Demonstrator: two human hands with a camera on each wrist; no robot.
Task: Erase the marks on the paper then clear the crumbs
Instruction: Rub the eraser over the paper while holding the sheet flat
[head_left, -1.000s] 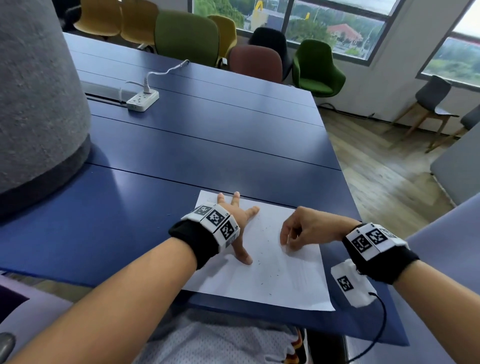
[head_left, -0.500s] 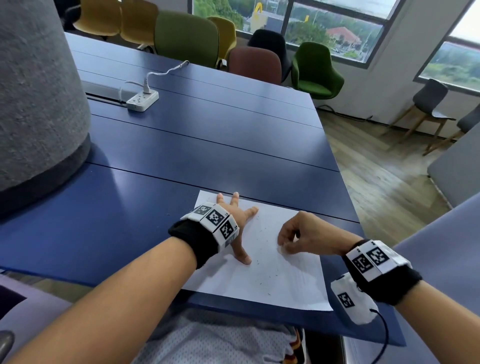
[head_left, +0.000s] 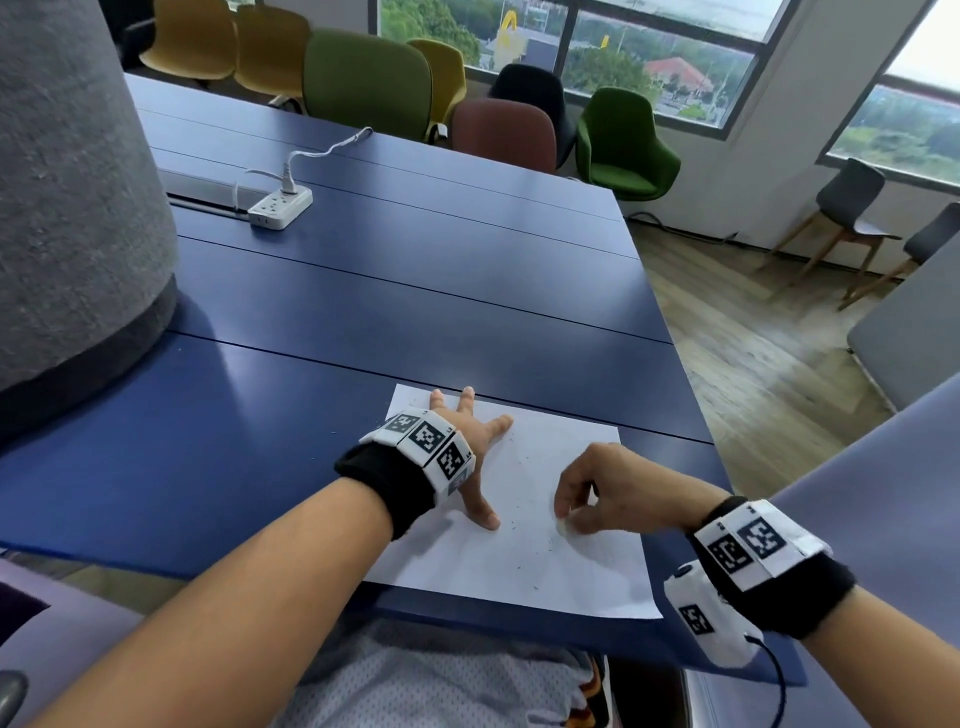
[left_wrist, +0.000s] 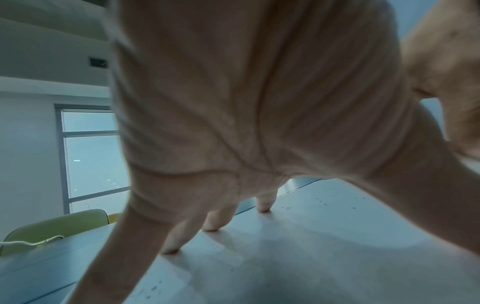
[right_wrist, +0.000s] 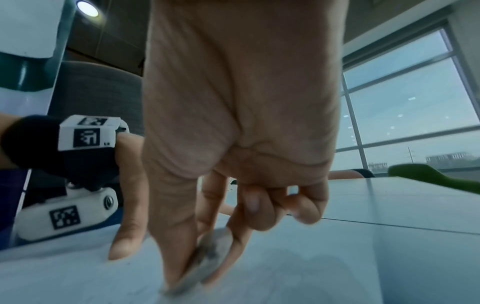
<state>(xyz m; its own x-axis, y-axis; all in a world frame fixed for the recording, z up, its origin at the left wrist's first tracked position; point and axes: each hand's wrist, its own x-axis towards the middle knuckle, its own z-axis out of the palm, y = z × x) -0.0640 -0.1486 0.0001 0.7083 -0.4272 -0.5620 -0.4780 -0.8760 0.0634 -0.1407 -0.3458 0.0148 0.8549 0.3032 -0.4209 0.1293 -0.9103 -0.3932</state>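
A white sheet of paper (head_left: 524, 561) lies at the near edge of the blue table (head_left: 415, 312), dotted with dark eraser crumbs (head_left: 519, 512). My left hand (head_left: 470, 447) lies spread on the paper's left part, its straight fingertips (left_wrist: 210, 227) pressing the sheet flat. My right hand (head_left: 587, 499) pinches a small pale eraser (head_left: 562, 526) between thumb and fingers and holds its lower end against the paper. In the right wrist view the eraser (right_wrist: 205, 259) is grey, worn and blurred. Faint marks show on the paper (right_wrist: 285, 277) beside it.
A white power strip (head_left: 280, 205) with a cable sits far back on the left. A large grey felt-covered column (head_left: 67, 182) stands at the table's left. Coloured chairs (head_left: 363, 83) line the far edge. The paper's near edge overhangs the table's front.
My right hand with the eraser has slid toward me and a little left across the paper. The left hand has stayed put on the sheet.
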